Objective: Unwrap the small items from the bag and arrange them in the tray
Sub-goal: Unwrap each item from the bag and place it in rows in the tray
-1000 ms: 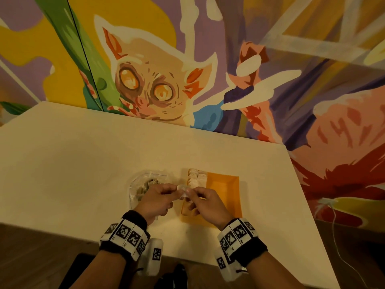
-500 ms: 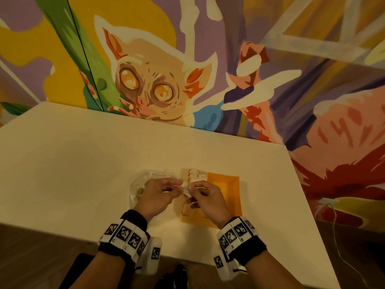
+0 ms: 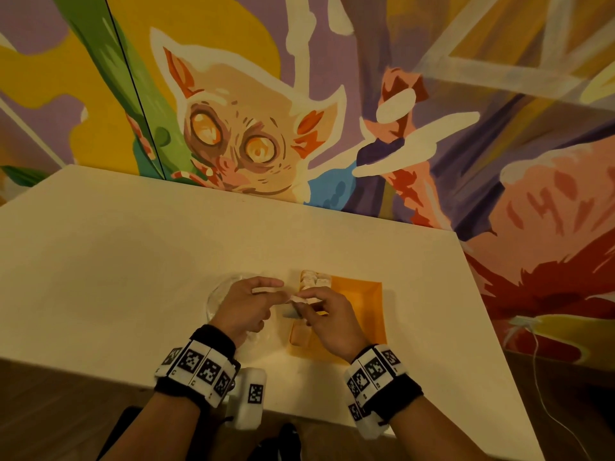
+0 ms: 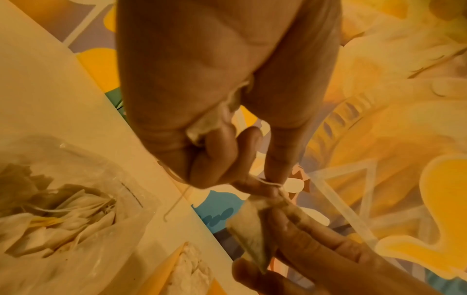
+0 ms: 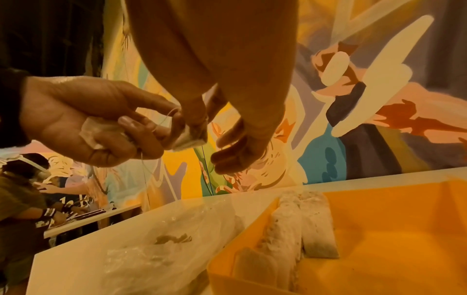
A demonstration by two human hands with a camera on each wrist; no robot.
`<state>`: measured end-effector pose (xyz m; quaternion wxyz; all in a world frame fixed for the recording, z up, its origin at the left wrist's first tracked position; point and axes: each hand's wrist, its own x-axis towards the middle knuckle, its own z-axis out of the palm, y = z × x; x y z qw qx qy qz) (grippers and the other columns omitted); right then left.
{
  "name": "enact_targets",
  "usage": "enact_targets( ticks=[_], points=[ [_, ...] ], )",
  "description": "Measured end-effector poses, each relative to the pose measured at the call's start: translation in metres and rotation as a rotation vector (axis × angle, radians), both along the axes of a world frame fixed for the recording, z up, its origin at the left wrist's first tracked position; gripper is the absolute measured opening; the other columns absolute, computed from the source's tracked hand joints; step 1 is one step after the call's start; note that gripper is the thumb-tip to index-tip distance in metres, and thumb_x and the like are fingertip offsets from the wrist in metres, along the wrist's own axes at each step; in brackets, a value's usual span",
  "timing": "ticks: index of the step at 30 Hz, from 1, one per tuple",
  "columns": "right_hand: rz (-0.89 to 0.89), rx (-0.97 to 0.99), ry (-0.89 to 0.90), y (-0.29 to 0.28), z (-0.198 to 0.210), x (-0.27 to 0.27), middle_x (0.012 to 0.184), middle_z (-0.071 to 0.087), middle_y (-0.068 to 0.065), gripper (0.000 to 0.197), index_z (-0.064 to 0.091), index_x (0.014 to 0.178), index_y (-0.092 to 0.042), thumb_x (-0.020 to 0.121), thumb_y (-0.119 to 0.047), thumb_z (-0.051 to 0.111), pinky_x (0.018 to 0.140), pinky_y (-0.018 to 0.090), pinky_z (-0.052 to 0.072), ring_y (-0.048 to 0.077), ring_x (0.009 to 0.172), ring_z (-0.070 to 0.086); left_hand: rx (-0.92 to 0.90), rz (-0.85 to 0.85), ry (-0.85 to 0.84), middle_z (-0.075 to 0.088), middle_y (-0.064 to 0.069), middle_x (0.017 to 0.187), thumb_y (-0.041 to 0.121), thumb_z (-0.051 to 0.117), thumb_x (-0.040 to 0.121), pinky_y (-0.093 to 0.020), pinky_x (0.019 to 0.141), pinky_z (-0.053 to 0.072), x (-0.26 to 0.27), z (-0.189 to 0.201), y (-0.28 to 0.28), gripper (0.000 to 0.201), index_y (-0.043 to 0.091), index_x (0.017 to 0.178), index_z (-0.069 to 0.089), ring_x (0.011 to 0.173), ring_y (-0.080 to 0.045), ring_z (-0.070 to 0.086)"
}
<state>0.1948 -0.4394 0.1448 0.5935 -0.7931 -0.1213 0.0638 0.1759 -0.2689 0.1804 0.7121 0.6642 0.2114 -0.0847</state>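
Note:
Both hands meet just above the table, between the clear plastic bag (image 3: 216, 296) and the orange tray (image 3: 361, 314). My right hand (image 3: 321, 302) pinches a small white tea bag (image 4: 248, 229) by its top, also seen from the right wrist (image 5: 189, 138). My left hand (image 3: 263, 294) pinches that tea bag's thin string (image 4: 265, 181) between thumb and forefinger. Its curled fingers also keep a crumpled wrapper (image 4: 202, 125) in the palm. Several unwrapped tea bags (image 5: 303, 217) lie in a row along the tray's left side. The bag (image 4: 63, 199) holds more wrapped ones.
The white table (image 3: 133, 261) runs far to the left and back to a painted wall (image 3: 233, 128). The tray's right part (image 5: 391, 229) is bare orange. The right wrist view shows another person (image 5: 22, 199) at a second table behind.
Both hands have shifted a little away from me, over the bag's edge and the tray's left side. They still hold the tea bag between them.

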Motion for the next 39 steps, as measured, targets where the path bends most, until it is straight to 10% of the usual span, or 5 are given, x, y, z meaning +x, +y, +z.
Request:
enact_targets(
  ticks=[5, 10, 17, 21, 39],
  points=[
    [-0.045, -0.098, 0.018, -0.004, 0.001, 0.006, 0.09, 0.07, -0.005, 0.018, 0.074, 0.09, -0.016, 0.091, -0.031, 0.066, 0.077, 0.026, 0.053, 0.006, 0.083, 0.064, 0.024, 0.015, -0.084, 0.066, -0.002, 0.081, 0.02, 0.07, 0.087, -0.02, 0.039, 0.024, -0.002, 0.003, 0.003, 0.012, 0.017, 0.099, 0.071, 0.042, -0.008, 0.034],
    [-0.045, 0.1, 0.064, -0.005, 0.014, 0.006, 0.077, 0.068, -0.001, 0.011, 0.07, 0.081, -0.025, 0.086, -0.015, 0.072, 0.061, 0.019, 0.048, 0.002, 0.065, 0.06, 0.155, -0.147, -0.225, 0.073, 0.01, 0.091, 0.024, 0.074, 0.085, -0.009, 0.043, 0.035, -0.009, 0.002, -0.003, 0.017, 0.027, 0.101, 0.073, 0.043, 0.001, 0.048],
    [-0.088, 0.174, 0.084, -0.002, 0.018, 0.008, 0.08, 0.067, -0.005, 0.007, 0.07, 0.083, -0.025, 0.087, -0.019, 0.071, 0.057, 0.022, 0.049, 0.012, 0.073, 0.064, 0.308, -0.142, -0.291, 0.076, 0.005, 0.087, 0.021, 0.073, 0.085, -0.023, 0.077, 0.05, -0.005, -0.013, -0.006, 0.008, 0.018, 0.09, 0.078, 0.086, -0.009, 0.07],
    [-0.058, 0.112, 0.036, -0.003, 0.015, 0.009, 0.079, 0.07, -0.01, 0.011, 0.074, 0.081, -0.028, 0.087, -0.02, 0.071, 0.063, 0.022, 0.048, 0.008, 0.076, 0.064, 0.361, -0.145, -0.348, 0.074, 0.016, 0.088, 0.025, 0.074, 0.084, -0.009, 0.071, 0.046, -0.003, -0.009, -0.007, 0.008, 0.026, 0.091, 0.078, 0.088, 0.004, 0.064],
    [-0.116, 0.169, 0.009, 0.0, 0.018, 0.002, 0.095, 0.07, -0.008, 0.01, 0.07, 0.093, -0.023, 0.085, -0.028, 0.072, 0.069, 0.023, 0.053, 0.011, 0.083, 0.065, 0.413, -0.105, -0.393, 0.073, 0.017, 0.084, 0.024, 0.073, 0.085, -0.022, 0.075, 0.047, 0.004, -0.01, -0.01, 0.014, 0.035, 0.077, 0.076, 0.087, 0.0, 0.065]
  ],
)
